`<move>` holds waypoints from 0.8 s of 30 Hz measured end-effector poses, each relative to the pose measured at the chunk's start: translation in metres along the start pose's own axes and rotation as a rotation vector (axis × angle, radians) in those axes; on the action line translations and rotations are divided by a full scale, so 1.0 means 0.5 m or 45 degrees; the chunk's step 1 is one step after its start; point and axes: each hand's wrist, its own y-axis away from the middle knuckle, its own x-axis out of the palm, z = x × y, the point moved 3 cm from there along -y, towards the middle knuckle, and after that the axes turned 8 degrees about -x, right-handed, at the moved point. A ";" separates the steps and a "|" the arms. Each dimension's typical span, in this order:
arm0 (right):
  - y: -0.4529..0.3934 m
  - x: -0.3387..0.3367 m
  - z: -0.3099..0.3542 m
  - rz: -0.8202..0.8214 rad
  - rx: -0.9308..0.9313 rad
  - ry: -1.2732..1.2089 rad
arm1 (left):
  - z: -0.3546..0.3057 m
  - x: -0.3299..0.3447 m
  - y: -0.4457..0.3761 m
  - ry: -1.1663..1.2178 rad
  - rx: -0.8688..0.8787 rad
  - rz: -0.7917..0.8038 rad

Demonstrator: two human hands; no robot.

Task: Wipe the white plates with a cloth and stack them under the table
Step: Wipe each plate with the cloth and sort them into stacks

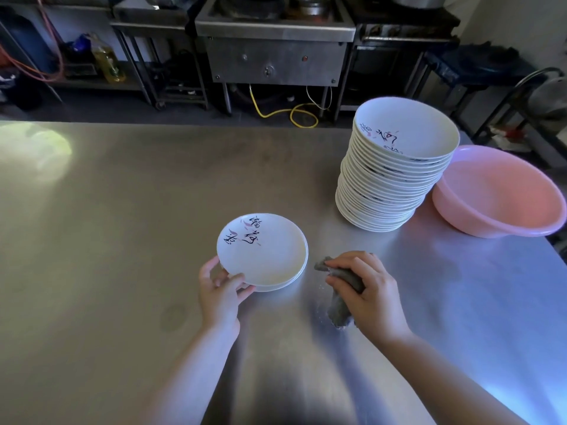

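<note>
My left hand [221, 289] pinches the near rim of the top white plate [261, 248], thumb on the lip and fingers curled under the edge, so I can steady or lift it without smearing the face with the painted characters. It sits on what looks like at least one more plate, a small pile in front of me on the steel table [122, 228], close enough to work on without reaching. My right hand [366, 292] is closed around the grey cloth [340, 297], bunched in my palm with one end poking out past my fingers and the rest hanging down to touch the tabletop just beside the plates; I keep it wadded so it presents a firm pad for wiping. The tall stack of plates [395, 170] waits farther off to my right, tilting a little, touching or nearly touching the pink basin [503, 194]. I judge most of the job remains, since that stack is high and nothing has visibly gone below the table.
</note>
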 end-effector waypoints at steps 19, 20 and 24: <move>0.002 -0.012 0.004 0.015 0.257 -0.027 | -0.001 -0.006 -0.010 -0.990 0.386 -0.082; 0.002 -0.022 0.001 0.009 0.282 -0.008 | -0.004 0.011 0.005 -1.047 0.457 -0.068; -0.010 -0.083 -0.021 -0.024 0.372 0.133 | -0.029 0.135 0.068 -1.213 0.706 0.278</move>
